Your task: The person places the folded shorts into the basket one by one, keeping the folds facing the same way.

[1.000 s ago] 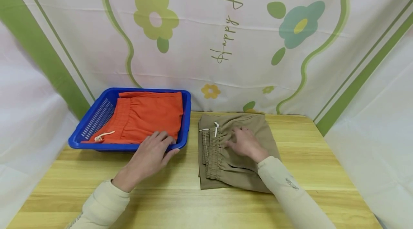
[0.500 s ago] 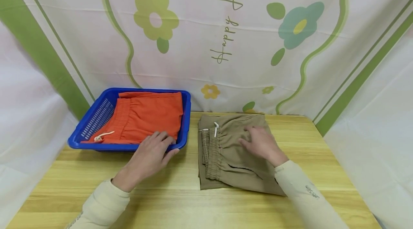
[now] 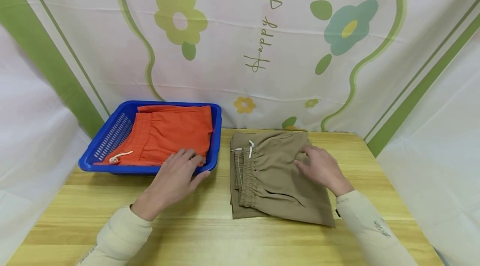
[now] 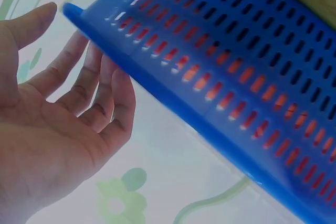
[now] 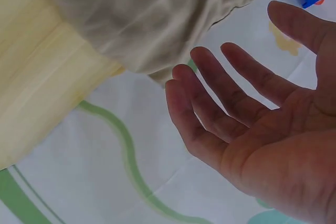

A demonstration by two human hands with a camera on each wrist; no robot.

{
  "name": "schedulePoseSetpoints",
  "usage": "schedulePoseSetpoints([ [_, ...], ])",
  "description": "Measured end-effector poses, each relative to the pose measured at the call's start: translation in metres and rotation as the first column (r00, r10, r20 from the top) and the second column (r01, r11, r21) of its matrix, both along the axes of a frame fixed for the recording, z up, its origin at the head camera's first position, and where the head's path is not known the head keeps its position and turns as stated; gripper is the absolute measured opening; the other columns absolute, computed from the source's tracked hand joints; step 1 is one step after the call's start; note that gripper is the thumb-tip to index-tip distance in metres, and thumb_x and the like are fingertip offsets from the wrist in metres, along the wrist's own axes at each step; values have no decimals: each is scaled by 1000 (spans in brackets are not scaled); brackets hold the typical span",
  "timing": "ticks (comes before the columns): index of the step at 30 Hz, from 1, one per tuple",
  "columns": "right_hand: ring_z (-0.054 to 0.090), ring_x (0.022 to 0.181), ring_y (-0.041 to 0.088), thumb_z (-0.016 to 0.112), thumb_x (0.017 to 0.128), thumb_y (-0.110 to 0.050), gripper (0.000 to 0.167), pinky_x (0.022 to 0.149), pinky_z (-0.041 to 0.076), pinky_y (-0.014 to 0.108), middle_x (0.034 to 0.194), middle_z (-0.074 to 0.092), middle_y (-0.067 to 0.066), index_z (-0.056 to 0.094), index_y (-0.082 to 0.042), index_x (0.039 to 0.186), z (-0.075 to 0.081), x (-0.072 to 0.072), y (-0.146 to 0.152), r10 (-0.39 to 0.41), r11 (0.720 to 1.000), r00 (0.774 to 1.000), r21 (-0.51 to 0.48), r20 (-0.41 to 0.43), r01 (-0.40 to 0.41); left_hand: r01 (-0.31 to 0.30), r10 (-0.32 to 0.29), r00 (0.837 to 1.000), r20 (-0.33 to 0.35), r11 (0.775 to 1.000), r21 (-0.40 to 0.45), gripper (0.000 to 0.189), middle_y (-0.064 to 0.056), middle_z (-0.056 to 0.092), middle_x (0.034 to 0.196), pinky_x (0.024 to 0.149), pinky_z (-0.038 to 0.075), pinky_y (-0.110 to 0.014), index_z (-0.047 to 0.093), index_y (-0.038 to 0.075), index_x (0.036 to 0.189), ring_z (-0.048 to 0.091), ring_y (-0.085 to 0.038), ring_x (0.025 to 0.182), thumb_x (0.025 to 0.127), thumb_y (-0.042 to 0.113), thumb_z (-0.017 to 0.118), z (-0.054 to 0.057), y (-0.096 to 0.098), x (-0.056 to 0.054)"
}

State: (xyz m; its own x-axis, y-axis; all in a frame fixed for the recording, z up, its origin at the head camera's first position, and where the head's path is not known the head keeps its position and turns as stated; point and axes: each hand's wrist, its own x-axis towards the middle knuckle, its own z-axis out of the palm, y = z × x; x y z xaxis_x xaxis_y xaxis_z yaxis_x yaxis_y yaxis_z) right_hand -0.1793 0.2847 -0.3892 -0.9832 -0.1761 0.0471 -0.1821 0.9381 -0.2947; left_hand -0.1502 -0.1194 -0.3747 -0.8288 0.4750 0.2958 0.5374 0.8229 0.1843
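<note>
My left hand (image 3: pixel 173 179) rests at the front right corner of a blue plastic basket (image 3: pixel 127 169). Its loosely bent fingers reach over the rim, and the thumb stays apart outside, as the left wrist view shows. Inside the basket lie folded orange drawstring pants (image 3: pixel 176 132), their red showing through the slots. To the right, folded khaki pants (image 3: pixel 275 178) lie flat, with a gathered waistband and white drawstring facing left. Over their right part hovers my right hand (image 3: pixel 321 168), fingers spread and relaxed; in the right wrist view the palm (image 5: pixel 278 145) holds nothing.
Everything lies on a wood-grain table (image 3: pixel 210 237). A white curtain with printed flowers (image 3: pixel 225 74) stands right behind the basket and khaki pants, and white cloth (image 3: pixel 431 166) hangs along both sides.
My right hand has moved rightward across the khaki pants and uncovered more of their middle and lower right corner. My left hand stays at the basket rim.
</note>
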Motion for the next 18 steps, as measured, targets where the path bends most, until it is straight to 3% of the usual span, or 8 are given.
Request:
schedulePoseSetpoints([
  [7, 63, 106, 46, 67, 98, -31, 50, 80, 52, 60, 120, 64, 29, 60, 5, 132, -1, 2, 15, -31, 1000, 999, -5, 23, 31, 50, -48, 996, -72, 998, 25, 29, -7, 64, 102, 85, 52, -45, 72, 6, 110, 59, -27, 95, 94, 30, 75, 6, 17, 1],
  [18, 57, 114, 51, 64, 99, -36, 67, 87, 49, 63, 128, 58, 35, 46, 14, 141, -9, -3, 31, -90, 995, 991, -39, 97, 94, 160, -154, 985, -76, 984, 77, 37, -5, 60, 104, 77, 53, -35, 67, 5, 118, 57, -22, 91, 92, 29, 77, 5, 56, 7],
])
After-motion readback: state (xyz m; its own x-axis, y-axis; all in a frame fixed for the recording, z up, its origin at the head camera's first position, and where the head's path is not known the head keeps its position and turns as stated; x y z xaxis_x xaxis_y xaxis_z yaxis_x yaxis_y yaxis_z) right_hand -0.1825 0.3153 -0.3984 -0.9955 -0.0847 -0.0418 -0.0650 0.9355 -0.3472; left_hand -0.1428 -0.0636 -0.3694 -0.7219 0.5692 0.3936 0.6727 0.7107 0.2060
